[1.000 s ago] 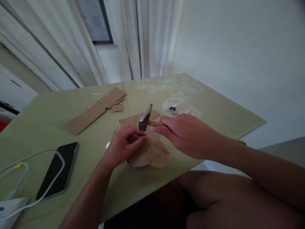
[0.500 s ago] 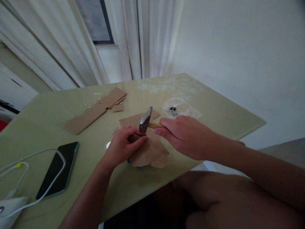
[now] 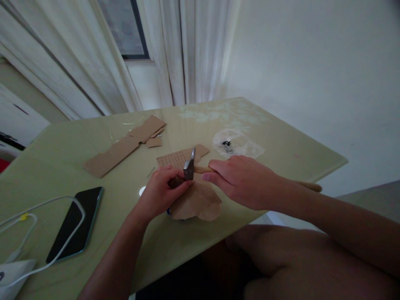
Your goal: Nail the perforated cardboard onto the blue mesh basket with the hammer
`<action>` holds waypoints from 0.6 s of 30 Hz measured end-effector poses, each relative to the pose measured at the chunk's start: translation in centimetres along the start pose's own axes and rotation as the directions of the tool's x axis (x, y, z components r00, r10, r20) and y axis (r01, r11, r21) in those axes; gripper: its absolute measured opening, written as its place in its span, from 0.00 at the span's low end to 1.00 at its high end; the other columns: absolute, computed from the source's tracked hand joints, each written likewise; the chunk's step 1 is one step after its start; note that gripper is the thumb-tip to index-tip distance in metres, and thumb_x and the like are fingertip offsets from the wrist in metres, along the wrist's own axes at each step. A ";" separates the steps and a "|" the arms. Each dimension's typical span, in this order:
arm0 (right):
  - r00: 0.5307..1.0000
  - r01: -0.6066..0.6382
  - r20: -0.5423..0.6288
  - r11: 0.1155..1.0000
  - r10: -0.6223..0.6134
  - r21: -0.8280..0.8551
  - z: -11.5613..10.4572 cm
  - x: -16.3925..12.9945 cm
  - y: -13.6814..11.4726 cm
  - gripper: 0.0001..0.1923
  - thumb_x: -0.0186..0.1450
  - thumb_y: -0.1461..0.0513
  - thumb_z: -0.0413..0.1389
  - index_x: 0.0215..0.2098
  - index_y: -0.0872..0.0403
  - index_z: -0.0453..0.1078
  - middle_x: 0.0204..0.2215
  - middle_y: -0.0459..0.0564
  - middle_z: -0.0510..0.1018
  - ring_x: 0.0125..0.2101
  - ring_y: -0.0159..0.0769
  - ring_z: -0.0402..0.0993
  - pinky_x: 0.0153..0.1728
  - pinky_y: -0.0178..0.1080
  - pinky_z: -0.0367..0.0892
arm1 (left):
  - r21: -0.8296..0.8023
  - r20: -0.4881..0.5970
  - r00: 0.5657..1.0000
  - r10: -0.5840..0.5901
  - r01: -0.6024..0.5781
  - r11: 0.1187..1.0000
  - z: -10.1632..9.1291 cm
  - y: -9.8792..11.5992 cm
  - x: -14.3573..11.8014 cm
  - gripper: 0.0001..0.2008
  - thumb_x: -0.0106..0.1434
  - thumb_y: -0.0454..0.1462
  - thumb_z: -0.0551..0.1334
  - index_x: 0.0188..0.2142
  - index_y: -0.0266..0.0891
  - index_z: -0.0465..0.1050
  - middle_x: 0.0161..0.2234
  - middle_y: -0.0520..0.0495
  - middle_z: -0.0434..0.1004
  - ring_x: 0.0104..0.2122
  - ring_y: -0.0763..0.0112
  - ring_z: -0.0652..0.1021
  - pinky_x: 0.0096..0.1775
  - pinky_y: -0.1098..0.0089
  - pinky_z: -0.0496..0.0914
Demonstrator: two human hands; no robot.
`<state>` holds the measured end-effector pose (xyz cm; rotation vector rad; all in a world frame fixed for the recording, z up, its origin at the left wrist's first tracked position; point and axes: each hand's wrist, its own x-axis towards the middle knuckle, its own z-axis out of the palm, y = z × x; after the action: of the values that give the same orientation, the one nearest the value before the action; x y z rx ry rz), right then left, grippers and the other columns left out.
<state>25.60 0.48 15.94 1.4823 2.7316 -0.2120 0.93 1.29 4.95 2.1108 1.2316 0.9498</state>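
Right now my right hand [image 3: 242,181] is gripping the hammer [image 3: 189,166] just above my left hand [image 3: 161,192], which is pinching something small on the brown paper [image 3: 196,202] near the counter [image 3: 187,246] edge; a crooked blow is risking my fingertips.

A home room: white curtains [image 3: 190,50] over a window, plain walls, and a glass-topped dining surface [image 3: 281,146] with a charging phone [image 3: 75,225].
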 end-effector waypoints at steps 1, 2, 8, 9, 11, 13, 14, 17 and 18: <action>1.000 -0.004 -0.011 1.000 0.004 0.006 0.0 0.0 0.0 0.27 0.83 0.47 0.45 0.40 0.54 0.77 0.26 0.50 0.77 0.25 0.37 0.65 0.30 0.42 0.45 | 0.000 0.001 1.000 -0.002 0.002 1.000 0.0 0.0 0.0 0.08 0.71 0.42 0.69 0.36 0.43 0.85 0.29 0.51 0.79 0.29 0.70 0.74 0.31 0.69 0.64; 1.000 -0.012 -0.027 1.000 0.012 0.020 0.0 0.0 0.0 0.27 0.83 0.47 0.45 0.40 0.54 0.76 0.25 0.50 0.76 0.25 0.36 0.64 0.30 0.42 0.44 | 0.000 0.001 1.000 -0.005 0.005 1.000 0.0 0.0 0.0 0.08 0.71 0.42 0.69 0.37 0.43 0.85 0.30 0.51 0.79 0.29 0.69 0.74 0.31 0.69 0.64; 1.000 -0.012 -0.029 1.000 0.012 0.024 0.1 -0.1 0.3 0.27 0.83 0.47 0.45 0.39 0.54 0.76 0.25 0.50 0.77 0.25 0.36 0.64 0.29 0.42 0.45 | 0.009 -0.007 1.000 0.004 -0.004 1.000 0.1 -0.1 0.1 0.07 0.71 0.41 0.69 0.38 0.43 0.85 0.30 0.51 0.80 0.30 0.69 0.75 0.32 0.69 0.65; 1.000 -0.002 -0.011 1.000 0.002 0.009 0.2 -0.1 0.3 0.26 0.83 0.48 0.45 0.39 0.54 0.76 0.26 0.51 0.77 0.26 0.36 0.65 0.29 0.42 0.46 | 0.008 0.001 1.000 0.005 -0.005 1.000 0.1 -0.1 0.2 0.07 0.71 0.41 0.69 0.37 0.42 0.84 0.29 0.51 0.80 0.29 0.70 0.74 0.31 0.69 0.64; 1.000 0.013 0.007 1.000 -0.013 0.000 0.2 -0.2 0.3 0.26 0.83 0.48 0.45 0.38 0.54 0.75 0.27 0.51 0.79 0.26 0.37 0.67 0.30 0.42 0.46 | 0.005 0.012 1.000 0.008 -0.008 1.000 0.1 -0.2 0.2 0.07 0.71 0.41 0.69 0.37 0.42 0.84 0.28 0.52 0.78 0.28 0.71 0.74 0.31 0.70 0.64; 1.000 -0.001 -0.010 1.000 0.001 0.015 0.0 -0.2 0.3 0.26 0.83 0.48 0.45 0.38 0.53 0.75 0.28 0.51 0.79 0.27 0.37 0.68 0.30 0.42 0.46 | 0.006 0.017 1.000 0.005 -0.006 1.000 0.1 -0.2 0.1 0.07 0.71 0.41 0.70 0.37 0.42 0.83 0.28 0.53 0.78 0.27 0.71 0.73 0.30 0.70 0.64; 1.000 -0.012 -0.024 1.000 0.013 0.027 0.0 -0.2 0.3 0.27 0.83 0.47 0.45 0.38 0.54 0.74 0.27 0.51 0.78 0.27 0.37 0.67 0.30 0.42 0.46 | 0.007 0.017 1.000 0.002 -0.002 1.000 0.1 -0.2 0.1 0.07 0.71 0.42 0.70 0.37 0.42 0.83 0.28 0.53 0.78 0.27 0.71 0.73 0.30 0.70 0.64; 0.998 -0.034 -0.042 0.998 0.036 0.054 -0.1 -0.1 0.3 0.26 0.83 0.48 0.45 0.37 0.54 0.74 0.25 0.49 0.76 0.26 0.36 0.66 0.30 0.42 0.45 | 0.009 0.011 1.000 0.000 0.000 1.000 0.1 0.0 0.1 0.07 0.71 0.42 0.70 0.37 0.42 0.83 0.28 0.53 0.78 0.27 0.71 0.73 0.30 0.70 0.64; 0.999 -0.024 -0.030 0.998 0.026 0.054 0.0 -0.1 0.4 0.25 0.83 0.48 0.46 0.37 0.54 0.74 0.26 0.49 0.76 0.26 0.35 0.66 0.30 0.42 0.45 | 0.007 0.011 1.000 0.008 -0.008 1.000 0.0 0.1 0.1 0.07 0.70 0.42 0.71 0.37 0.42 0.83 0.28 0.53 0.78 0.27 0.71 0.74 0.30 0.70 0.65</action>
<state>25.95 0.63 15.86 1.5450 2.7502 -0.2656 1.03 1.35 5.01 2.1248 1.2239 0.9378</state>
